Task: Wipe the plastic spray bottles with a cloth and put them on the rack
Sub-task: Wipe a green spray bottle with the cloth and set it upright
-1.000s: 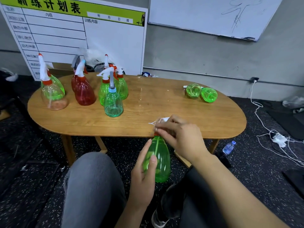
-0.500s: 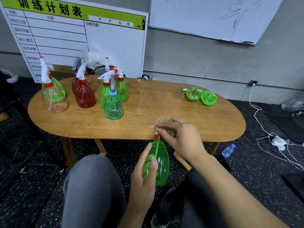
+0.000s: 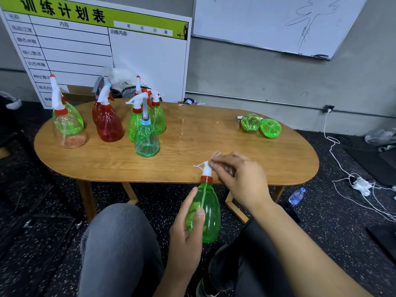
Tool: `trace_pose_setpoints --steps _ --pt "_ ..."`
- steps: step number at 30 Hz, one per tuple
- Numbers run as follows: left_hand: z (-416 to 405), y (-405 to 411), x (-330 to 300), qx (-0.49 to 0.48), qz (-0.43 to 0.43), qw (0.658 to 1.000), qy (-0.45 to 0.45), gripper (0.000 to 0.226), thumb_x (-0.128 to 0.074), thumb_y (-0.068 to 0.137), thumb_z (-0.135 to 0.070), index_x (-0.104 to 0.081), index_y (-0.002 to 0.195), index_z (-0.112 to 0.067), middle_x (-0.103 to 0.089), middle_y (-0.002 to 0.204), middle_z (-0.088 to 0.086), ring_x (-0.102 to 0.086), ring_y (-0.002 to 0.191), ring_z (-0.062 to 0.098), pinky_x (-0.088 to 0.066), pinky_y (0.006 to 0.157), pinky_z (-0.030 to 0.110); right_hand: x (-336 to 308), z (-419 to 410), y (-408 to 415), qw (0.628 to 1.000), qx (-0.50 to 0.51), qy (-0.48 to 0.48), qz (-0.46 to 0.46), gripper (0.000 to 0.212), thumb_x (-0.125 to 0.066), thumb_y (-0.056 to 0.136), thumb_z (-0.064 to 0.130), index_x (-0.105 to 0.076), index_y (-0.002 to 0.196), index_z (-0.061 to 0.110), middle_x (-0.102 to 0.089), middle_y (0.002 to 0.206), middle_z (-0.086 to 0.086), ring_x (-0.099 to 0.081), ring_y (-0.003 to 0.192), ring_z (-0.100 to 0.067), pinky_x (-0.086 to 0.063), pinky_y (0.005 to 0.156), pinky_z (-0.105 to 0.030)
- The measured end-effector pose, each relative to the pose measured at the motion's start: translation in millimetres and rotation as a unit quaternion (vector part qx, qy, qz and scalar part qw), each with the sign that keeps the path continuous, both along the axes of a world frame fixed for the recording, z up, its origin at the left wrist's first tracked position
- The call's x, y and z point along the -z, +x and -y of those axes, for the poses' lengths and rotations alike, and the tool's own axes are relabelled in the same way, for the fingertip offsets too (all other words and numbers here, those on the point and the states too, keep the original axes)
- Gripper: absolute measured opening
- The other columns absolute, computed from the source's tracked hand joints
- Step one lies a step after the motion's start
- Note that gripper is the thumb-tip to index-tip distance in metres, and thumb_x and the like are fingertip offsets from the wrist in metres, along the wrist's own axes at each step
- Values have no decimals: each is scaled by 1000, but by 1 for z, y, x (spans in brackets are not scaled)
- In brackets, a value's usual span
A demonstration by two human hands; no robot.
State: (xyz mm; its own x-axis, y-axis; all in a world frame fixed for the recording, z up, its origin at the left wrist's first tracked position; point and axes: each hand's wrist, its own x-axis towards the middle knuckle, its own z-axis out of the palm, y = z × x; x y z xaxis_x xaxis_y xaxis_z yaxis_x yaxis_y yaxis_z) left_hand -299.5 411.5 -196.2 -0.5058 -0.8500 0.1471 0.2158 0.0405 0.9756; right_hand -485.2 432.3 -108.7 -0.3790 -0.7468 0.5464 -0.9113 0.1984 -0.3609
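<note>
An oval wooden table (image 3: 214, 133) fills the middle of the view, in front of a training-plan board (image 3: 85, 39) and a whiteboard (image 3: 267, 20) on the grey wall. A cluster of upright spray bottles stands on the table's left part: a clear one (image 3: 68, 129), a red one (image 3: 109, 125), green ones (image 3: 157, 117) and a pale green bottle with a blue collar (image 3: 146, 138). Two green bottles (image 3: 260, 125) lie on their sides at the far right. Over the person's knees, the left hand (image 3: 186, 230) grips the body of a green spray bottle (image 3: 209, 213), held upright just before the table edge. The right hand (image 3: 240, 176) has its fingers curled at the bottle's white trigger head (image 3: 204, 168), pinching something blurred and pale; I cannot tell what. A small water bottle (image 3: 296, 196) lies on the floor.
</note>
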Motion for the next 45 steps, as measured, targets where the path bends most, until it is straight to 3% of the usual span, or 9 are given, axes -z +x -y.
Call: trace_pose_setpoints --steps 2,7,12,18,26,33,36,40,45 --pt "-1 1 -1 2 7 1000 -7 47 -51 106 -41 -50 153 -40 -54 145 -38 -55 134 -9 -54 95 14 1 -1 -2 999 37 -19 -7 29 -65 96 53 -79 114 35 -69 95 16 -66 73 -7 -53 56 -28" --pt "-1 2 -6 -19 12 1000 -16 46 -50 103 -36 -51 148 -41 -52 140 -47 -49 134 -18 -43 99 2 10 -3 13 991 -122 42 28 28 -66 96 54 -77 116 38 -68 98 21 -66 83 -1 -57 66 -32" --pt "-3 3 -13 -8 -4 1000 13 43 -48 110 -17 -52 146 -38 -56 128 -52 -53 122 -25 -46 87 0 3 -5 -2 999 19 -32 -17 32 -66 95 54 -78 118 35 -68 97 16 -67 73 -7 -55 57 -27" --pt "3 2 -5 -26 -3 999 43 49 -51 99 -43 -54 148 -44 -55 140 -44 -51 131 -18 -44 98 3 20 -24 1 998 -8 33 -45 24 -69 95 48 -78 113 36 -66 91 16 -65 65 -7 -48 50 -23" --pt "1 3 -9 -1 -14 999 37 44 -48 104 -31 -52 147 -40 -58 132 -46 -55 124 -20 -47 89 2 2 -20 0 997 0 -71 42 25 -72 93 46 -79 114 34 -71 100 20 -68 84 1 -56 69 -23" --pt "4 2 -3 -35 -7 999 41 49 -50 99 -42 -54 148 -43 -57 146 -31 -49 134 -17 -44 100 4 18 -35 -2 998 -27 38 36 24 -70 91 50 -79 110 39 -76 100 18 -71 82 -1 -59 68 -25" --pt "6 2 1 -36 -7 998 41 48 -50 101 -46 -53 149 -45 -55 150 -31 -47 142 -8 -41 113 20 13 -43 -5 992 -44 -7 120 16 -81 89 31 -82 105 33 -75 100 21 -71 86 2 -58 84 -26" --pt "3 -1 0 -14 -18 999 38 42 -50 108 -44 -53 149 -42 -56 148 -31 -49 140 -8 -45 106 10 -8 -37 -8 985 -12 -115 131 21 -80 91 22 -80 112 25 -71 94 15 -66 80 -1 -46 66 -9" --pt "0 1 -6 -8 -18 1000 14 45 -49 104 -37 -51 149 -35 -55 139 -45 -49 134 -18 -41 98 1 -1 -17 -23 993 -2 -77 94 25 -76 92 40 -79 116 30 -71 101 15 -68 92 -2 -60 83 -33"
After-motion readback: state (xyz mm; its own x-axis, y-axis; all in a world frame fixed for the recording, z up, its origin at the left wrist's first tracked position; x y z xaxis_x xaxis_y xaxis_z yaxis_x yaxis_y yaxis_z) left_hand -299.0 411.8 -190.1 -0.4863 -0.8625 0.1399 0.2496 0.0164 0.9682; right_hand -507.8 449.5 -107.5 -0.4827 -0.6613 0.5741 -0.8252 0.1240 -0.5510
